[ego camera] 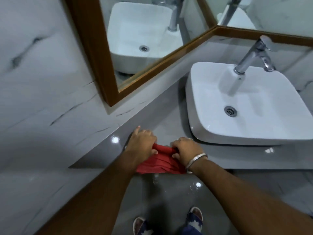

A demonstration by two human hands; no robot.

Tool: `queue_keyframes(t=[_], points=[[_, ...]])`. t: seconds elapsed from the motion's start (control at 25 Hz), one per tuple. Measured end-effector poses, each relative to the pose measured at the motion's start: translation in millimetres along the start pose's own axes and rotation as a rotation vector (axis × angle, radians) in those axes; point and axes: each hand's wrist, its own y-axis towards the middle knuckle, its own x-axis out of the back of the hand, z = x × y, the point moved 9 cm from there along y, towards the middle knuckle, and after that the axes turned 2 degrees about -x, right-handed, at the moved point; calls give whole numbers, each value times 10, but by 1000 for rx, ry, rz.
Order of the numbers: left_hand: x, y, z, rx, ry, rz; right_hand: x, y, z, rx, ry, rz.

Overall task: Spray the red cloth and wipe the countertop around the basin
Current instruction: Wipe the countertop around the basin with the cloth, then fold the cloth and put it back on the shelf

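Red cloth (159, 162) bunched between both hands, left hand (142, 141) and right hand (185, 148) apparently gripping it, beside basin (245, 106)

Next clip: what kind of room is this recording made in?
Most likely a bathroom or washroom. A white countertop basin with a chrome tap sits on a glossy grey countertop, a wood-framed mirror hangs on marble-look wall tiles, and both hands grip a red cloth.

Legible text: none that I can read | basin (250, 106), tap (254, 55), mirror frame (88, 48), red cloth (159, 163): I find no label, brand, number or sign | sandal (194, 216) pattern: too blurred to tell.
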Motion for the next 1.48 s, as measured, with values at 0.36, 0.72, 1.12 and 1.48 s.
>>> queue_keyframes(t=[0.36,0.72,1.12,1.48], points=[[803,397,-2520,-536,-65,7,422,-1967,-2204,-450,288,-115],[747,72,-6157,-1027,-60,185,24,-5447,-3886,-1076,509,-342],[315,353,-8434,-1122,-102,287,-888,-6819,-5092,-1369,674,-548],[-981,823,-8598,-1275,588,95,-1872,-6016,-5261,-1422,483,-128]])
